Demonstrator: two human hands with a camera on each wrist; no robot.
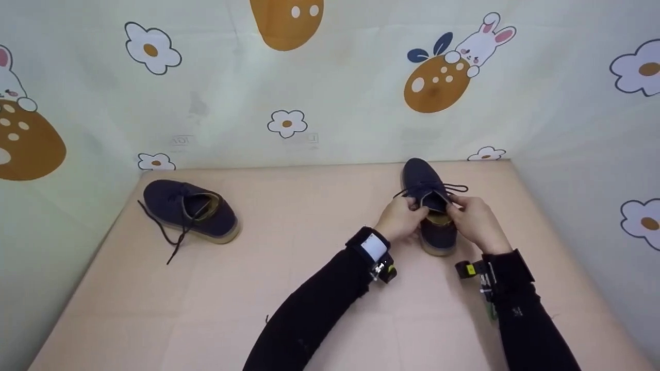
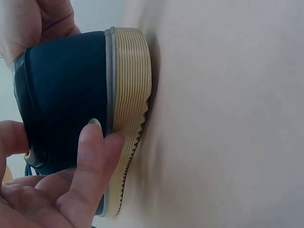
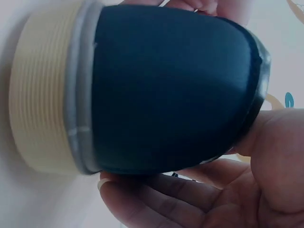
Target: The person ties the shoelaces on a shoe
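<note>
A navy lace-up shoe (image 1: 438, 238) stands at the right of the table, toe away from me and heel toward me. My left hand (image 1: 401, 219) pinches the left edge of its opening between thumb and fingers. On the opposite edge, my right hand (image 1: 477, 222) pinches the collar near the lace holes. The dark lace (image 1: 454, 187) lies loose across the front, a loop sticking out to the right. In the left wrist view, fingers (image 2: 88, 161) of the left hand lie along the shoe's side. The heel (image 3: 171, 90) fills the right wrist view, its ribbed cream sole on the table.
A matching navy shoe (image 1: 162, 198) sits at the left of the table, its lace (image 1: 175, 245) trailing onto the pinkish surface (image 1: 309, 216). Behind and at both sides hangs a pale curtain (image 1: 350, 77) printed with rabbits and flowers. Each wrist carries a strapped camera.
</note>
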